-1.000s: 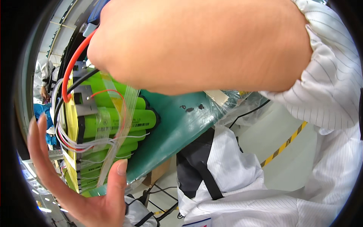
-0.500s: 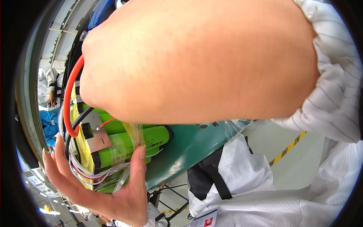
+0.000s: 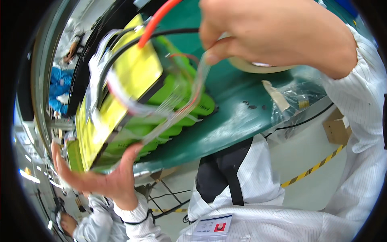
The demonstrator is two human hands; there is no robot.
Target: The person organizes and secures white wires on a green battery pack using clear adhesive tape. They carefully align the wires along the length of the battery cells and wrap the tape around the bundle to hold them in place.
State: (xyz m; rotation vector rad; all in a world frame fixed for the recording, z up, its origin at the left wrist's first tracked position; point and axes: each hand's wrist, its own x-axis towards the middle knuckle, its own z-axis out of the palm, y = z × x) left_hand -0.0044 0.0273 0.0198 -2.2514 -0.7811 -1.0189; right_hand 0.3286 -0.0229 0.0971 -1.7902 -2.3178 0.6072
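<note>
A battery pack of green cylindrical cells (image 3: 203, 105), with yellow sheet (image 3: 135, 74) along its side, lies tilted on the table. My left hand (image 3: 107, 181) spans its near end, thumb against the cells and fingers round the yellow side. Up and to the right, my right hand (image 3: 258, 34) pinches a strip of clear tape (image 3: 171, 121) that stretches slantwise across the pack towards my left thumb. White and red thin wires (image 3: 123, 94) bunch along the yellow side, blurred. A thick red cable (image 3: 159, 18) and a black cable (image 3: 173, 31) arch from the pack's top.
Behind my right hand a cream-coloured tape roll (image 3: 262, 68) lies on the green table mat (image 3: 229, 121). Clear plastic film (image 3: 298, 101) sits at the right edge, above a cardboard box (image 3: 336, 127) on the floor. Other people (image 3: 60, 86) are at the far left and lower left.
My right hand has moved up and right, off the pack, drawing the clear tape out with it. The pack looks turned and more of its yellow side shows.
</note>
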